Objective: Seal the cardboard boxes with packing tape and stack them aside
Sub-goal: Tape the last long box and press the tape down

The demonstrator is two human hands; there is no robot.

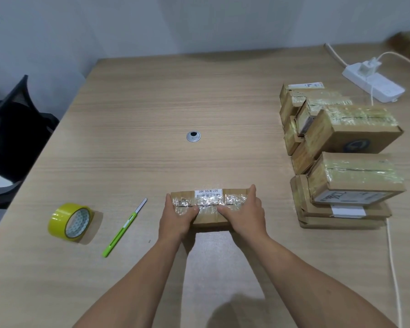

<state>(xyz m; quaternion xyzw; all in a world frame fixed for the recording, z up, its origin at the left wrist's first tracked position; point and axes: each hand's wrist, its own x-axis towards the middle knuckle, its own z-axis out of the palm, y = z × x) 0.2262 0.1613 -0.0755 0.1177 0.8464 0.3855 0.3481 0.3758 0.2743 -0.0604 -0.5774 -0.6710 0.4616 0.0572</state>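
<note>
Pale wood-grain desk (152, 91) is being used for packing, and a small cardboard box (210, 221), nearer the person than the cable grommet (193, 136), is being gripped at both ends by the left hand (175, 216) and the right hand (244, 214), fingers curled round its sides and thumbs being pressed onto the shiny tape over its top seam. Sealing is judged nearly done, with stacking left, since taped boxes (348, 162) are already being kept in piles right of the grommet. The yellow tape roll (70, 221) and green utility knife (124, 227) are being left idle at its near left.
</note>
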